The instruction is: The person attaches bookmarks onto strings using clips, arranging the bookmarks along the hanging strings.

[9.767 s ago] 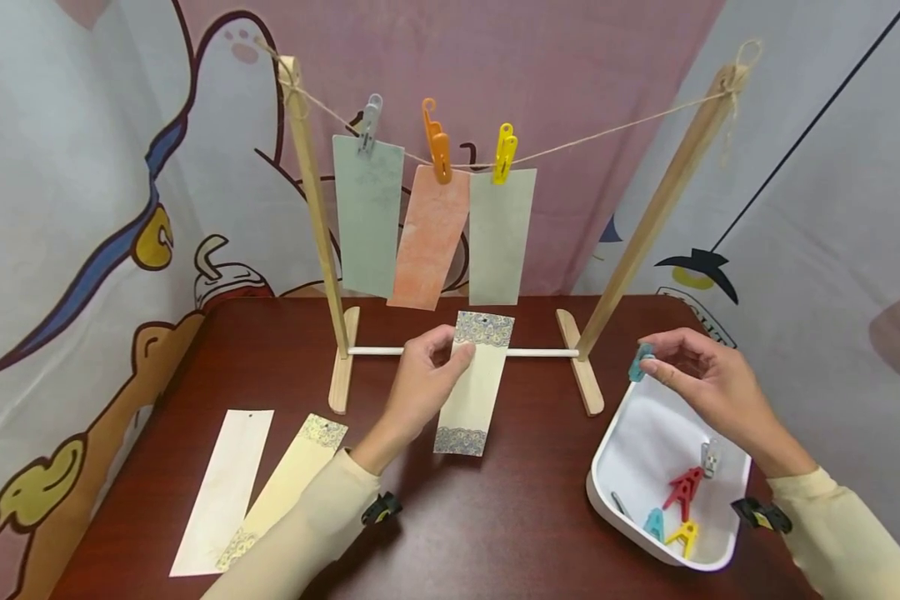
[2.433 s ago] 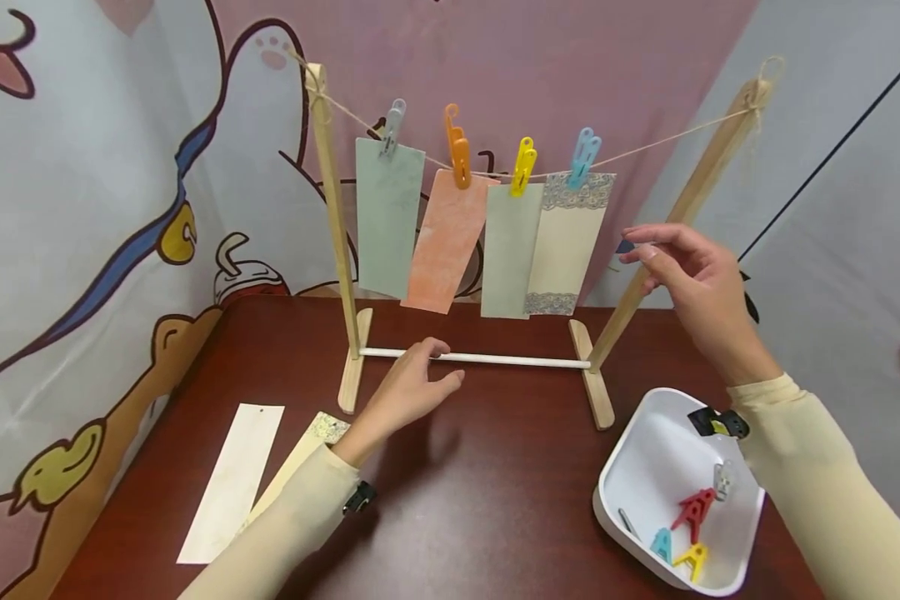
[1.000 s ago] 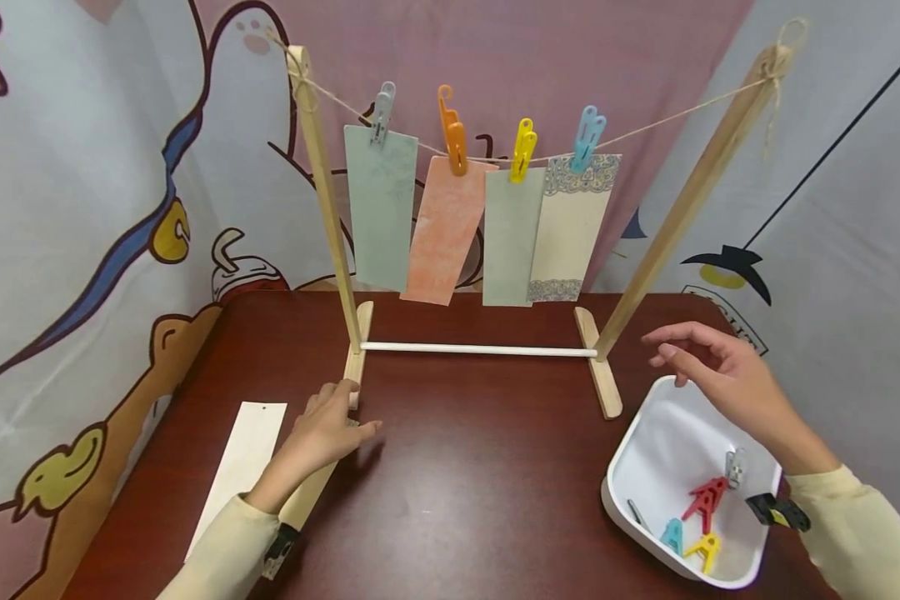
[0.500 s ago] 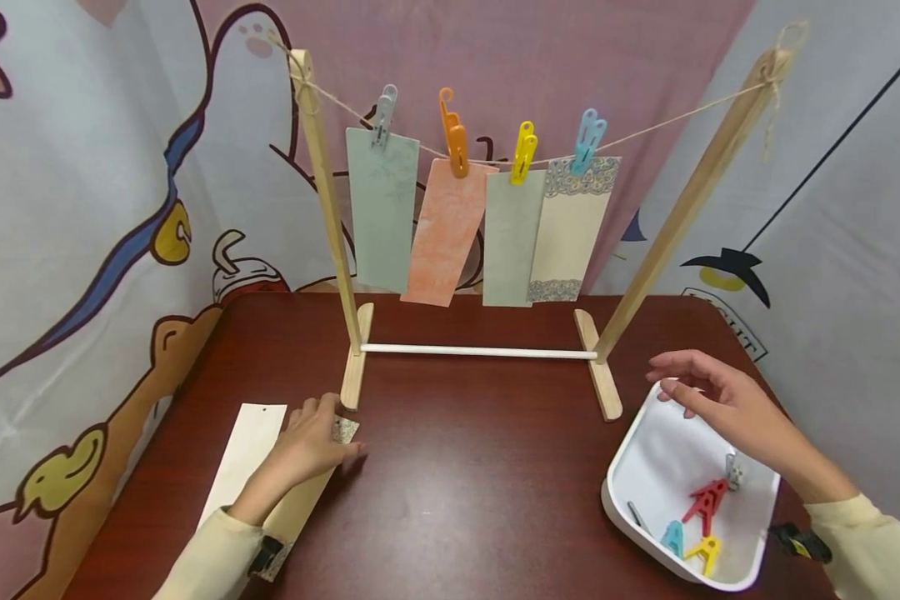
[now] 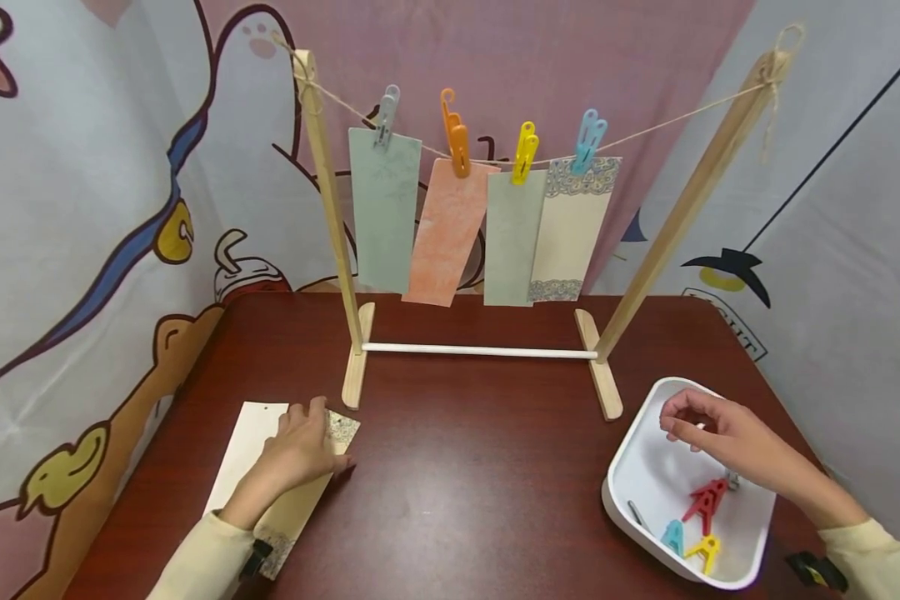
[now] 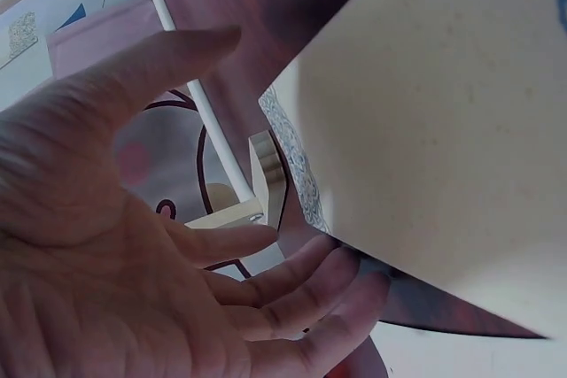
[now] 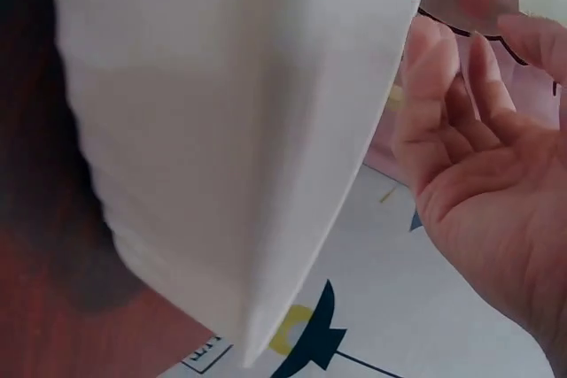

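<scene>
My left hand [image 5: 294,454] is spread low over a cream bookmark card with a patterned band [image 5: 342,427], its fingertips near the card's left edge. In the left wrist view the card [image 6: 425,130] lies beyond the parted thumb and fingers, which grip nothing. Partly under that wrist is a plain off-white card [image 5: 247,442] with a punched hole. My right hand [image 5: 720,433], fingers loosely bent and holding nothing, hovers over a white plastic tub [image 5: 621,508]. Inside are red clothespins [image 5: 707,500], a blue clothespin [image 5: 672,536] and a yellow clothespin [image 5: 705,552]; a clear one is mostly hidden by the hand.
Behind stands a wooden frame [image 5: 675,221] with a twine line [image 5: 667,125]. Several cards hang there: pale green [image 5: 385,217], orange [image 5: 446,233], grey-green [image 5: 513,242] and patterned cream [image 5: 572,237], each under its own clothespin. A white rod [image 5: 480,351] joins the frame's feet.
The patterned card once in my left hand now hangs under a blue clothespin. My left hand has moved down-left to the other patterned card; my right hand has lowered over the tub.
</scene>
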The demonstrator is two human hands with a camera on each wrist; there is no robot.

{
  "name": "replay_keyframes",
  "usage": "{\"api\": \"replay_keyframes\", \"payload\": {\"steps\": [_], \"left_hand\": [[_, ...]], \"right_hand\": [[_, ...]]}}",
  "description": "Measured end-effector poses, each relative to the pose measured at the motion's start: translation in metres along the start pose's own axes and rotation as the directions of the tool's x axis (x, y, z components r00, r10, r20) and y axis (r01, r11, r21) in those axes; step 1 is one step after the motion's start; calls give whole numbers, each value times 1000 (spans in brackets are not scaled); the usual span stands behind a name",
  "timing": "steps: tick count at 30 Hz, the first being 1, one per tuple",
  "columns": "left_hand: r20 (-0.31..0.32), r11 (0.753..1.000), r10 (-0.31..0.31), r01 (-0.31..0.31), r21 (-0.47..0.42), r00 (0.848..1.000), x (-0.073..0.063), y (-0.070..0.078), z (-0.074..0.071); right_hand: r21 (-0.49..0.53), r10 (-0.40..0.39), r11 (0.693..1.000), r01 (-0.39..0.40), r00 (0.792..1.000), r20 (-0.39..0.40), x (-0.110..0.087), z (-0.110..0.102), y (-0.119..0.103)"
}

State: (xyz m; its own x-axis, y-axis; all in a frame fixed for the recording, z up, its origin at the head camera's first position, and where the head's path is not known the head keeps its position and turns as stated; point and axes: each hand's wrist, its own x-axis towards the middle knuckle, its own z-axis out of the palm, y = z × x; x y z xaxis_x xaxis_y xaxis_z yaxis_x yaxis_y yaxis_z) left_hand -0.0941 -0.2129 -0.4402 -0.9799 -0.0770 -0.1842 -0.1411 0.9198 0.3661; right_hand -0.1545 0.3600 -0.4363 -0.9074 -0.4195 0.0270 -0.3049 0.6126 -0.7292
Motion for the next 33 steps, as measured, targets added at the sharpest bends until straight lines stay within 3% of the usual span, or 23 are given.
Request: {"api": "replay_keyframes", "payload": {"steps": [4, 9, 14, 21, 29, 33], "left_hand": [[5, 1000, -6, 6, 12, 1000, 1, 0, 2], [16, 1000, -30, 30, 9, 999, 0, -2, 2], [20, 999, -45, 45, 8, 999, 1, -7, 3], [33, 1000, -27, 27, -9, 999, 0, -10, 4], [15, 1000, -5, 6, -26, 1000, 11, -27, 19], [26, 999, -8, 9, -48, 1000, 7, -21, 14]], "right_hand": [[67, -27, 998, 18, 991, 132, -4, 4, 10], [151, -33, 989, -12, 955, 293, -6, 10, 18], [183, -43, 983, -21, 940, 338, -9, 14, 24], [226, -136, 973, 48, 909, 394, -15, 24, 37], [260, -72, 964, -60, 879, 471, -19, 27, 39], [270, -79, 960, -69, 861, 503, -21, 29, 37]]}}
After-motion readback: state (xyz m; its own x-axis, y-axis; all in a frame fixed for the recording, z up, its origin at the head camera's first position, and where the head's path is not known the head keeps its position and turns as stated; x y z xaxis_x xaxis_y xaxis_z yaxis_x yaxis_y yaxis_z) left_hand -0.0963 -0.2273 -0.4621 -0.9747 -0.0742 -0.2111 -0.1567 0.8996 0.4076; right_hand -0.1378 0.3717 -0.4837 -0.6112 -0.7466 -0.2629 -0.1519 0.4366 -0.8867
